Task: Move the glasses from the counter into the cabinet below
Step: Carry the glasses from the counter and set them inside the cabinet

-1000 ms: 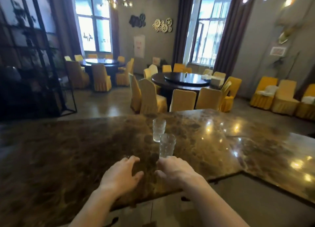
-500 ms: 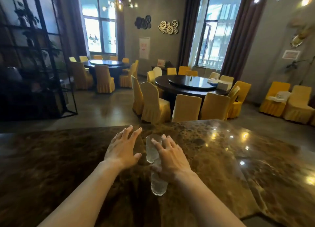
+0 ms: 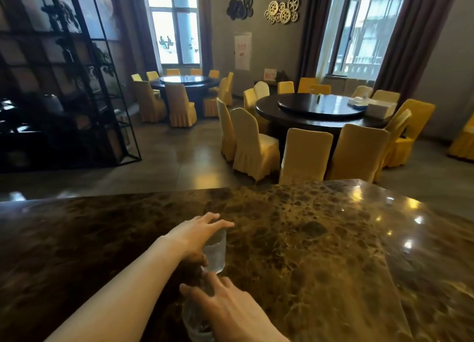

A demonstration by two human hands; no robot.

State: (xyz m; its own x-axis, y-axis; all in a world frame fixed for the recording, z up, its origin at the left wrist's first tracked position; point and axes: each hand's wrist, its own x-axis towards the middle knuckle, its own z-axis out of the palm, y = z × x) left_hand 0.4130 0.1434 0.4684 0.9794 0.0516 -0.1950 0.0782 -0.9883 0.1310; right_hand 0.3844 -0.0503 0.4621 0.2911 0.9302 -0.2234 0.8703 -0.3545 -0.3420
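Observation:
Two clear textured glasses are on the dark brown marble counter (image 3: 320, 252). The far glass (image 3: 216, 252) is under my left hand (image 3: 196, 236), whose fingers wrap over its rim and left side. The near glass (image 3: 196, 321) is gripped by my right hand (image 3: 225, 308), fingers spread over its top; it seems lifted or tilted toward me, its lower part showing below my palm. The cabinet below the counter is not in view.
Beyond the counter's far edge lies a dining room with round dark tables (image 3: 315, 108) ringed by yellow-covered chairs (image 3: 305, 154). A black metal shelf frame (image 3: 77, 85) stands at the left. The counter surface stretches wide to the right and left of my hands.
My hands went from hovering near the counter's front edge to closing on the glasses. The right hand has drawn the near glass toward me; the left now covers the far glass. The camera tilted up.

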